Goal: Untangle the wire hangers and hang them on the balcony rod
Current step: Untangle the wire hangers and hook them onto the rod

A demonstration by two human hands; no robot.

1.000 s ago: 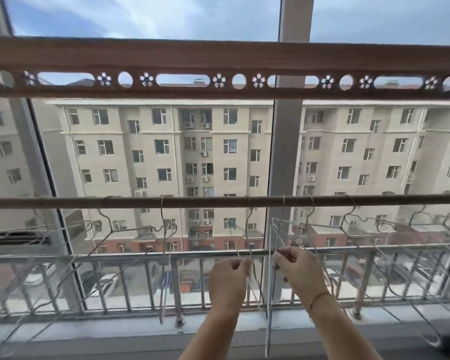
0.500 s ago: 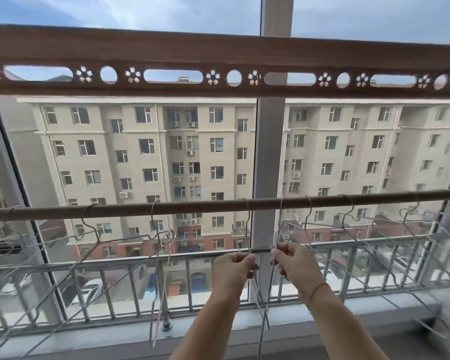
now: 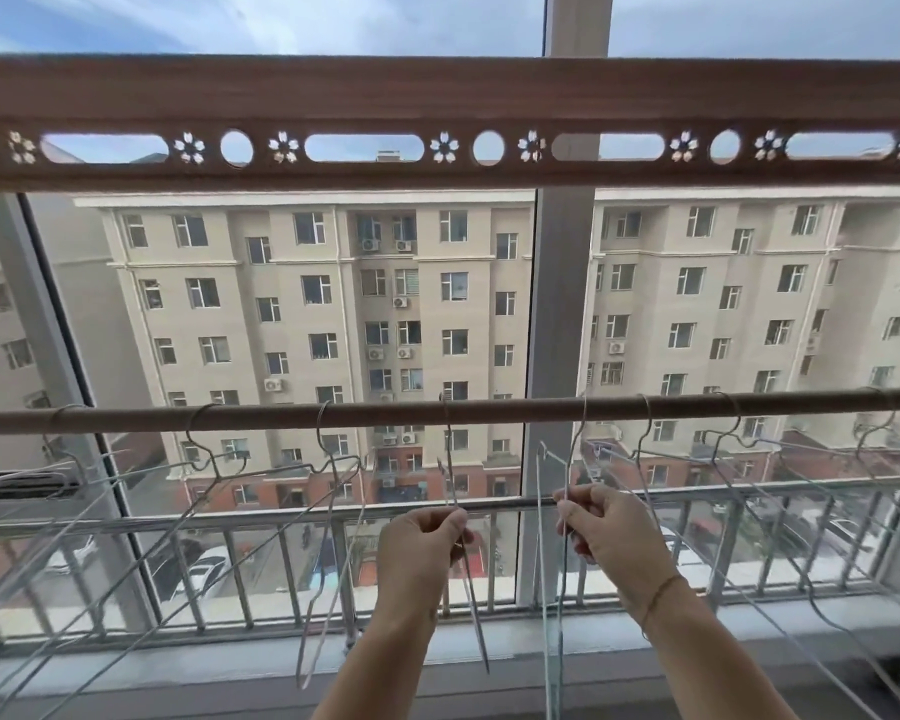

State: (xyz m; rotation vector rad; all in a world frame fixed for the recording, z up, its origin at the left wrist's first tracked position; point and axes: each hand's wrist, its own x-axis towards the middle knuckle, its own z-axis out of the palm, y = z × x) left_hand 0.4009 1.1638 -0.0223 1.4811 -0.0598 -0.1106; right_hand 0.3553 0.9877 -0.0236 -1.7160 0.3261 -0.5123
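Note:
A brown balcony rod (image 3: 385, 414) runs across the view at mid height. Several thin wire hangers hook over it on both sides. My left hand (image 3: 421, 556) pinches the wire of one hanger (image 3: 450, 475) that hangs edge-on from the rod's middle. To its right, my right hand (image 3: 601, 532) pinches a second hanger (image 3: 578, 449), also hooked on the rod. The two held hangers are apart, with a gap between them. Their lower wires drop past my forearms.
Hangers on the left (image 3: 328, 511) and on the right (image 3: 723, 459) hang slanted along the rod. A wooden beam with flower cut-outs (image 3: 437, 111) crosses above. Behind stand the window post (image 3: 557, 356), a metal railing (image 3: 261, 522) and the sill (image 3: 230, 662).
My hands have moved apart along the rod, left hand leftward and right hand rightward, so the two held hangers now hang separated. The view has shifted slightly.

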